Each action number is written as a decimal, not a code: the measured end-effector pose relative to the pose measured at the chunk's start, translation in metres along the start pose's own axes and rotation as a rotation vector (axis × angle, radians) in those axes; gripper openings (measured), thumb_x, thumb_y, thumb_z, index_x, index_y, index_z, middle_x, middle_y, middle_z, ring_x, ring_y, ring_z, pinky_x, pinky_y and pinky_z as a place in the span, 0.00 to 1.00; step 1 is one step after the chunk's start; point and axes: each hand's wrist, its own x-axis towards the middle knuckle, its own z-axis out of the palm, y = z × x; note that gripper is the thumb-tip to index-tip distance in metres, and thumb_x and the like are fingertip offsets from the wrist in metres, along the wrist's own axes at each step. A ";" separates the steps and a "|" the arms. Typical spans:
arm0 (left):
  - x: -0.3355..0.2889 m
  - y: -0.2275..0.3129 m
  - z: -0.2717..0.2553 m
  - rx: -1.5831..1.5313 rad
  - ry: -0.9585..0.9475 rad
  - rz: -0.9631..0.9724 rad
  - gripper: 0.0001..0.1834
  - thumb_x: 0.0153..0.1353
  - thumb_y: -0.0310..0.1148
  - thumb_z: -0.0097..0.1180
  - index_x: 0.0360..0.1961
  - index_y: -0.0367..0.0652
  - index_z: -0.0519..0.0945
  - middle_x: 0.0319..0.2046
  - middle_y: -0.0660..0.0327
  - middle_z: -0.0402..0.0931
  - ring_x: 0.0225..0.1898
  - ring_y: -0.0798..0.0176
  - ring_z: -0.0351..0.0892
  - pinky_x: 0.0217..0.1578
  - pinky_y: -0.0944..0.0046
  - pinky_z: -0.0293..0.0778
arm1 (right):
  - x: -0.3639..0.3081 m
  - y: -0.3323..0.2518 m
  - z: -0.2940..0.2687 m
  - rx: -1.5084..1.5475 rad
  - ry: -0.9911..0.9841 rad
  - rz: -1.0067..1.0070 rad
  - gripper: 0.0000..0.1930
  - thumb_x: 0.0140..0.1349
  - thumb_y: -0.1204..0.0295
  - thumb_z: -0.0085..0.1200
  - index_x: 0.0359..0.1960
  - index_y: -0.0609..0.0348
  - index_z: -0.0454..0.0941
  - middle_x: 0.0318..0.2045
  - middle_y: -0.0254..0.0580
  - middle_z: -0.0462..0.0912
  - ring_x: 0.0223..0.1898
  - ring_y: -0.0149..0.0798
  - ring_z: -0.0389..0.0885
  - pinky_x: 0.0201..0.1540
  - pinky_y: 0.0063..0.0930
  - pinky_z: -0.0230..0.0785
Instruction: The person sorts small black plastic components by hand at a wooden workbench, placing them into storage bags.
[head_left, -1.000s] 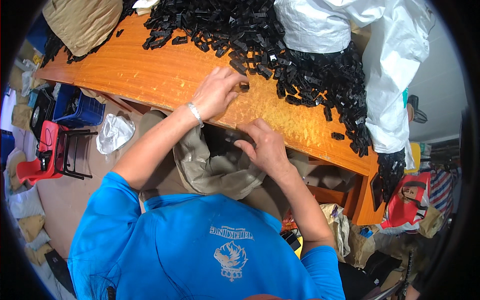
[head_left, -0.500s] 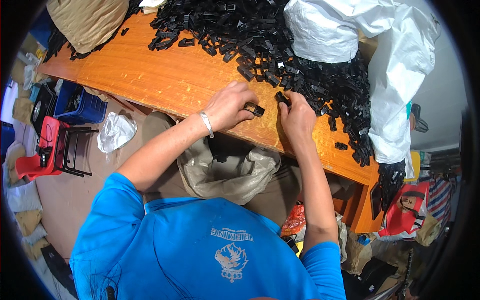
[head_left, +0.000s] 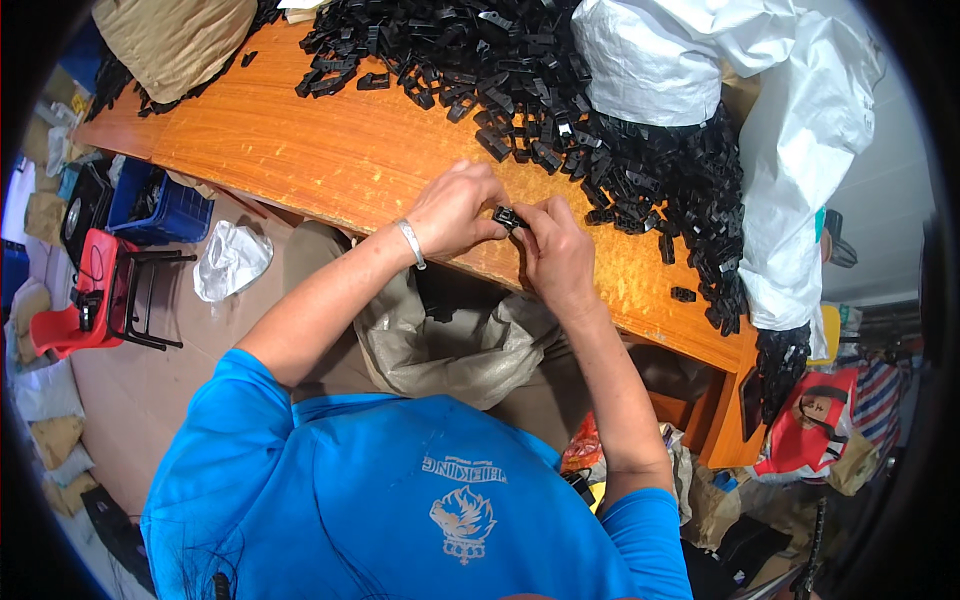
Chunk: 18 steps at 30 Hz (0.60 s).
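Observation:
Over the table's near edge, my left hand, with a silver band at its wrist, is closed on a small black plastic piece between thumb and fingers. From the other side my right hand pinches at the same spot, its fingertips touching the work. Whether one black piece or two are joined there cannot be made out, as the fingers cover part of it. Beyond my hands a large heap of similar black plastic pieces spreads over the wooden table. A single black piece lies apart at the right.
A white woven sack rests on the heap, and a brown paper bag sits far left. Below the table edge, a pale sack hangs open at my lap. On the floor at left stand a red chair and a blue crate.
My right hand has moved left from beside the heap, bringing the black piece it held to the one in my left hand. My left hand stays nearly in place.

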 end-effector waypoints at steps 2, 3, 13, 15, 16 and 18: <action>0.000 -0.008 -0.002 -0.147 -0.020 0.054 0.15 0.62 0.41 0.74 0.42 0.42 0.89 0.42 0.52 0.82 0.51 0.43 0.78 0.54 0.48 0.76 | -0.003 0.000 0.003 -0.007 0.001 -0.009 0.16 0.62 0.78 0.69 0.52 0.58 0.87 0.41 0.47 0.81 0.39 0.55 0.87 0.40 0.46 0.81; 0.000 -0.009 0.000 -0.148 -0.020 0.054 0.15 0.62 0.41 0.74 0.42 0.42 0.89 0.42 0.52 0.82 0.51 0.43 0.78 0.54 0.48 0.76 | -0.005 -0.001 0.004 -0.010 0.006 -0.009 0.17 0.61 0.77 0.69 0.53 0.58 0.87 0.41 0.47 0.81 0.41 0.54 0.86 0.40 0.46 0.81; 0.004 -0.016 0.003 -0.036 0.010 -0.010 0.11 0.66 0.36 0.70 0.45 0.42 0.87 0.41 0.53 0.83 0.45 0.45 0.82 0.48 0.50 0.78 | -0.034 -0.022 0.004 -0.023 -0.034 0.044 0.17 0.60 0.76 0.72 0.52 0.56 0.88 0.41 0.47 0.84 0.43 0.55 0.87 0.45 0.44 0.81; 0.008 -0.014 -0.003 -0.032 0.147 -0.021 0.16 0.66 0.37 0.71 0.50 0.42 0.85 0.44 0.53 0.83 0.42 0.45 0.85 0.45 0.49 0.81 | -0.061 -0.050 0.007 0.025 -0.044 0.014 0.19 0.59 0.76 0.69 0.53 0.55 0.85 0.41 0.45 0.83 0.44 0.53 0.86 0.44 0.45 0.81; 0.011 -0.006 -0.004 -0.042 0.137 -0.020 0.16 0.66 0.37 0.71 0.50 0.42 0.85 0.44 0.53 0.83 0.42 0.45 0.85 0.45 0.49 0.81 | -0.074 -0.061 0.010 0.047 -0.060 0.034 0.19 0.59 0.75 0.69 0.54 0.55 0.85 0.41 0.45 0.83 0.44 0.52 0.86 0.44 0.45 0.82; 0.028 0.003 -0.006 0.156 0.203 -0.096 0.18 0.66 0.38 0.72 0.54 0.44 0.84 0.44 0.52 0.84 0.45 0.44 0.85 0.48 0.48 0.81 | -0.093 -0.059 0.027 0.058 -0.099 0.017 0.19 0.60 0.73 0.70 0.53 0.55 0.85 0.42 0.45 0.83 0.44 0.51 0.86 0.44 0.45 0.82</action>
